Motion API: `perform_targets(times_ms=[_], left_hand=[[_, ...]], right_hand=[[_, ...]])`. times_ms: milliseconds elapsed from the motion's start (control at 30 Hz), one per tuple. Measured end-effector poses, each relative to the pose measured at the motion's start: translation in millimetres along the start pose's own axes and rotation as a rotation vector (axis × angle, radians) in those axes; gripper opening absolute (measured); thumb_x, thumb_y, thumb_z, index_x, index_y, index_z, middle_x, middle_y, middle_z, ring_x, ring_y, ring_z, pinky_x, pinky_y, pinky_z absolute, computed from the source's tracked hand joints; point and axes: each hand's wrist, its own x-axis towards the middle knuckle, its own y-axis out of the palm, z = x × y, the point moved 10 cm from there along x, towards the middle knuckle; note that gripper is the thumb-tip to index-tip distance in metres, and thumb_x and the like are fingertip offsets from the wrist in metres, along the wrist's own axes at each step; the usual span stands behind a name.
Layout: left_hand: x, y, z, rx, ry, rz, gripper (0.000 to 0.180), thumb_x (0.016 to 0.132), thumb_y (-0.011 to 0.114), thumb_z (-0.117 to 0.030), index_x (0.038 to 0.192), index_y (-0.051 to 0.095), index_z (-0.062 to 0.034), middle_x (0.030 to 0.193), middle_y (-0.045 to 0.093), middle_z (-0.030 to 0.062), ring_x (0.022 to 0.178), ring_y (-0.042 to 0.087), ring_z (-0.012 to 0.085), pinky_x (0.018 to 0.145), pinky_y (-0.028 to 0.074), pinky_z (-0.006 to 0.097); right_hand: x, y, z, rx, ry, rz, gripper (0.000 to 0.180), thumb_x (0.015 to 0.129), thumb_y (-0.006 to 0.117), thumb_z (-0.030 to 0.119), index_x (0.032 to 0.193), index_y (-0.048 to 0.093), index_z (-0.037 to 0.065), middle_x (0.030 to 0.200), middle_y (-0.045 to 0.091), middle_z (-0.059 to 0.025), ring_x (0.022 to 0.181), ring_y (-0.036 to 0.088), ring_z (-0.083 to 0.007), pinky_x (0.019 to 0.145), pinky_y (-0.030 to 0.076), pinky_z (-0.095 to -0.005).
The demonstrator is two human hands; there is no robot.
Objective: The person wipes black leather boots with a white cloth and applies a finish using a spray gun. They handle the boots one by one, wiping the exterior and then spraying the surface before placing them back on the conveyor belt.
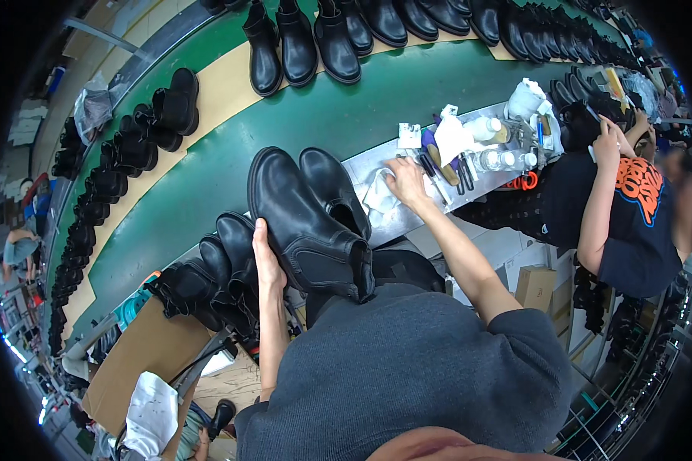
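A black leather Chelsea boot (300, 207) is tilted in front of my body, its toe away from me and its elastic side panel facing up. My left hand (267, 257) is closed along its left side, supporting it. Behind it, a second black boot (334, 184) lies at the near edge of the bench. To the right, my right hand (407, 183) rests over the metal work shelf (396, 223). Its fingers are bent a little and apart, with the thumb side against a crumpled white cloth (379, 194).
Clear plastic bottles (496, 160), brushes and pens (463, 170) crowd the shelf's right end. Black boots stand along the green conveyor (223, 165) and at my left (231, 261). A co-worker in a dark shirt (630, 230) works close by on the right. Cardboard (142, 369) stands lower left.
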Motion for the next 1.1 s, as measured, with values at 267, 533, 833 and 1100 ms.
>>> perform_targets(times_ms=[267,533,833,1100], left_hand=[[-0.2,-3.3,-3.3,-0.001,-0.024,-0.027,0.061,0.095,0.044,-0.049,0.128,0.048,0.0023,0.122,0.057,0.0145,0.110,0.057,0.0238,0.098,0.044,0.035],[10.9,15.7,-0.8,0.026,-0.033,-0.001,0.056,0.096,0.044,-0.045,0.123,0.051,0.0037,0.119,0.059,0.0144,0.106,0.059,0.0220,0.095,0.045,0.033],[12.5,10.5,-0.6,0.068,-0.031,-0.051,0.060,0.094,0.049,-0.049,0.125,0.048,0.0026,0.122,0.056,0.0143,0.110,0.056,0.0228,0.098,0.042,0.034],[17.6,20.1,-6.7,0.168,-0.004,-0.017,0.064,0.094,0.049,-0.049,0.128,0.047,0.0049,0.126,0.054,0.0138,0.113,0.053,0.0222,0.101,0.038,0.033]], right_hand=[[-35.4,-14.4,-27.5,0.983,0.305,-0.078,0.011,0.078,0.062,-0.003,0.087,0.064,0.002,0.087,0.066,-0.0045,0.082,0.063,-0.0134,0.073,0.050,-0.0258],[-46.3,-12.4,-20.8,1.803,0.560,-0.055,0.011,0.083,0.062,0.002,0.091,0.069,0.004,0.117,0.063,-0.0113,0.101,0.062,-0.0168,0.079,0.052,-0.0261],[-33.9,-122.4,-110.3,1.634,0.498,-0.501,0.036,0.095,0.050,0.009,0.131,0.048,0.010,0.086,0.058,-0.0059,0.059,0.051,-0.0080,0.046,0.040,-0.0218],[-62.7,-209.6,-195.7,1.024,0.767,-0.905,0.052,0.091,0.044,0.004,0.142,0.033,0.002,0.085,0.067,-0.0153,0.062,0.061,-0.0164,0.052,0.048,-0.0279]])
